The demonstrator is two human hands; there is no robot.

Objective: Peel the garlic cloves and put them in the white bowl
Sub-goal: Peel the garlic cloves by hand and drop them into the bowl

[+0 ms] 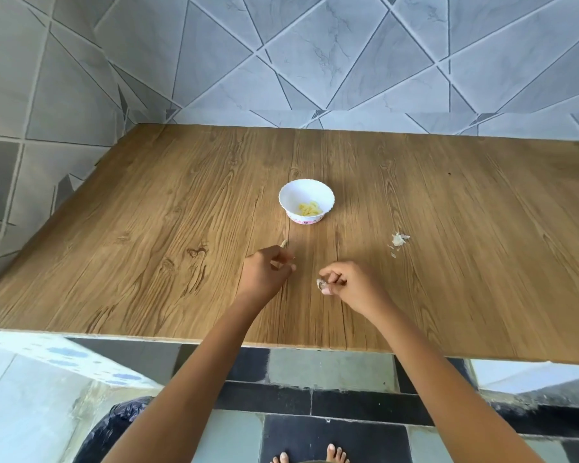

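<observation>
The left hand (268,274) hovers low over the table (148,228), wrist bent, palm down, its fingers curled around a pale sliver (284,243) whose tip pokes out past the knuckles; whether this is a clove or a strip of skin cannot be told. Beyond the hands, near the middle of the table, stands the bowl (296,193), with a small heap of peeled cloves (310,208) at its bottom. The right hand (351,287) sits just right of the left, apart from it, knuckles up; its thumb and fingers (330,272) are bent close and pinch a clove (322,284), which shows at the hand's left edge with greyish skin on it. Further right, well apart from the bowl, lie torn skins (399,239).

The clove is likely light and firm; the skin is probably papery and brittle and will tear in flakes; the bared flesh may be a little slick or sticky. It seems best to hold it by the blunt end with one hand and to lift the skin from the tip with a nail of the other; a light pinch should do.
</observation>
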